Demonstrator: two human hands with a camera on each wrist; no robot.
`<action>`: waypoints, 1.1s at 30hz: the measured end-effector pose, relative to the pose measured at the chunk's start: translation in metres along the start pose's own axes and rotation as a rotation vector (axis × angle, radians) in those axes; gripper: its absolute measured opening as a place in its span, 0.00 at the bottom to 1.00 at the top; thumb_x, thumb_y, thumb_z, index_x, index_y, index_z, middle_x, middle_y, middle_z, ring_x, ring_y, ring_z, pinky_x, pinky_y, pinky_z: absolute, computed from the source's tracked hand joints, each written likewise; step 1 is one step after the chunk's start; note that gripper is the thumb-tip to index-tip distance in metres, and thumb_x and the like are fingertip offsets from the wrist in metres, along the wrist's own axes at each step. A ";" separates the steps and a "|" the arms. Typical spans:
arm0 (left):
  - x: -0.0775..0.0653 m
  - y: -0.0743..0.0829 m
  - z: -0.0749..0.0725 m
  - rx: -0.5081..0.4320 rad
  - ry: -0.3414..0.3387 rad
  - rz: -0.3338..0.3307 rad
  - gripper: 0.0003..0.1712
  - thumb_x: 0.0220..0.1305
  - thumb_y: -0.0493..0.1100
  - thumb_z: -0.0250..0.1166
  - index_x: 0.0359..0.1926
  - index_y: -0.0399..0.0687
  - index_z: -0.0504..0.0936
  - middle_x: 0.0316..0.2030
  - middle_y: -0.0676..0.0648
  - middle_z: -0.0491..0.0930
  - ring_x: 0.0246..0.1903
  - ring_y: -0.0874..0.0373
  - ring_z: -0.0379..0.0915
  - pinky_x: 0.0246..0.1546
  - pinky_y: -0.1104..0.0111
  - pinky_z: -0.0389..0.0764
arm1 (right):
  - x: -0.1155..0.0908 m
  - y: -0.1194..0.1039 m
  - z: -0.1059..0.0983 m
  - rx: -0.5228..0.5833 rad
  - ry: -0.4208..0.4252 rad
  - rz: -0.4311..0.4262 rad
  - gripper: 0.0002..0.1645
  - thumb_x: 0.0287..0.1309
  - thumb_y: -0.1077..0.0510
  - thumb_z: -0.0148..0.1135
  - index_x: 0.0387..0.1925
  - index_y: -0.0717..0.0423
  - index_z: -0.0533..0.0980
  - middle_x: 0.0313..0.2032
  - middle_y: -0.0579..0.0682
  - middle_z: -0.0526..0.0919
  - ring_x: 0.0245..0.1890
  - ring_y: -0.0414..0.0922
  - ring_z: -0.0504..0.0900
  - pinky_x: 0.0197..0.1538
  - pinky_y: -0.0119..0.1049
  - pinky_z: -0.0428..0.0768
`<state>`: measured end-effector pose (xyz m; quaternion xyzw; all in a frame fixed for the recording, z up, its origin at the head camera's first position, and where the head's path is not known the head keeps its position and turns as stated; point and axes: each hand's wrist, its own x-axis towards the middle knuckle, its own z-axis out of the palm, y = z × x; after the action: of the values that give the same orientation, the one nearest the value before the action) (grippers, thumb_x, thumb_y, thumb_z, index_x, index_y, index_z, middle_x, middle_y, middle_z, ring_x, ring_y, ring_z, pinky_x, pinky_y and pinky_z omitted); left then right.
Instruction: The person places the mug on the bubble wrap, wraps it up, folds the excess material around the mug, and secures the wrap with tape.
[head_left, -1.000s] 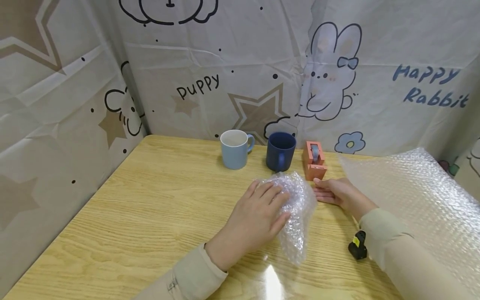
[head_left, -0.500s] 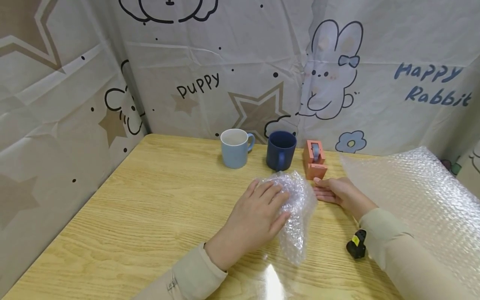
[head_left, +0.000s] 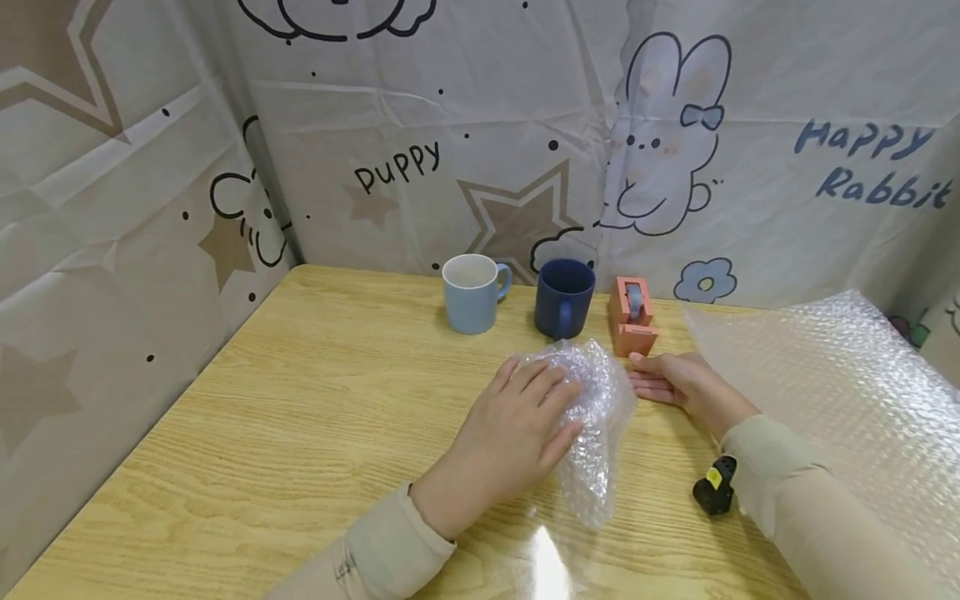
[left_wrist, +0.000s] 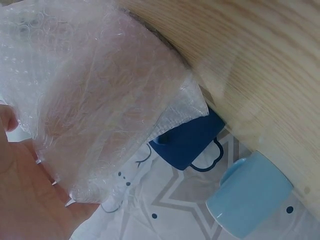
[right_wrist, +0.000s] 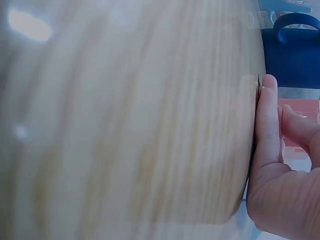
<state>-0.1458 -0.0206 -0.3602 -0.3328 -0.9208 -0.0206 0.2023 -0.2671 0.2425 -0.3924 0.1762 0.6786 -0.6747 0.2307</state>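
Note:
My left hand [head_left: 510, 425] rests with spread fingers on top of a bubble-wrapped bundle [head_left: 596, 417], its loose tail lying toward me. A pinkish shape shows through the wrap [left_wrist: 110, 95] in the left wrist view; what kind of thing it is, I cannot tell. My right hand [head_left: 686, 387] lies low at the bundle's right side, fingers straight and palm facing it. Just beyond its thumb stands a coral tape dispenser [head_left: 632, 317] with a blue roll. In the right wrist view, the fingers [right_wrist: 270, 125] lie along the tabletop [right_wrist: 150, 120].
A light blue mug [head_left: 470, 296] and a dark blue mug [head_left: 564, 300] stand at the table's back, left of the dispenser. A large bubble wrap sheet [head_left: 832, 375] covers the right side. A small black device [head_left: 714, 487] with a yellow patch is beside the right sleeve.
The head view has tilted slightly, so the scene shifts a little upward. Both hands, the bundle and the things behind keep their places.

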 end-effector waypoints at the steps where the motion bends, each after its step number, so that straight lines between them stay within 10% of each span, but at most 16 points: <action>1: 0.000 0.000 0.000 0.000 0.001 -0.001 0.25 0.75 0.59 0.49 0.65 0.55 0.73 0.63 0.50 0.73 0.66 0.52 0.63 0.71 0.54 0.56 | 0.001 0.000 0.000 0.000 -0.001 0.001 0.11 0.69 0.57 0.60 0.33 0.60 0.79 0.24 0.51 0.87 0.26 0.42 0.87 0.38 0.34 0.85; 16: 0.000 0.000 0.002 -0.003 0.009 0.007 0.25 0.75 0.58 0.49 0.65 0.55 0.73 0.63 0.49 0.73 0.65 0.51 0.63 0.71 0.53 0.57 | 0.003 0.004 -0.001 -0.024 0.025 -0.037 0.10 0.66 0.60 0.62 0.28 0.60 0.80 0.22 0.50 0.86 0.24 0.40 0.87 0.35 0.32 0.85; 25: -0.001 -0.001 -0.001 -0.012 -0.030 -0.005 0.26 0.75 0.59 0.48 0.66 0.55 0.73 0.63 0.50 0.72 0.66 0.52 0.62 0.72 0.53 0.55 | -0.003 0.011 -0.009 0.054 -0.162 -0.083 0.14 0.72 0.61 0.51 0.53 0.66 0.67 0.32 0.52 0.86 0.34 0.41 0.87 0.46 0.34 0.84; 33: -0.001 -0.001 0.000 -0.018 -0.025 -0.009 0.26 0.75 0.59 0.48 0.66 0.56 0.73 0.63 0.50 0.72 0.67 0.52 0.62 0.72 0.53 0.55 | -0.011 0.009 -0.010 0.116 -0.234 -0.097 0.12 0.76 0.59 0.40 0.51 0.65 0.61 0.35 0.55 0.83 0.38 0.43 0.85 0.51 0.39 0.83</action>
<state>-0.1457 -0.0223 -0.3606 -0.3305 -0.9246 -0.0254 0.1876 -0.2542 0.2532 -0.3939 0.0762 0.6148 -0.7391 0.2647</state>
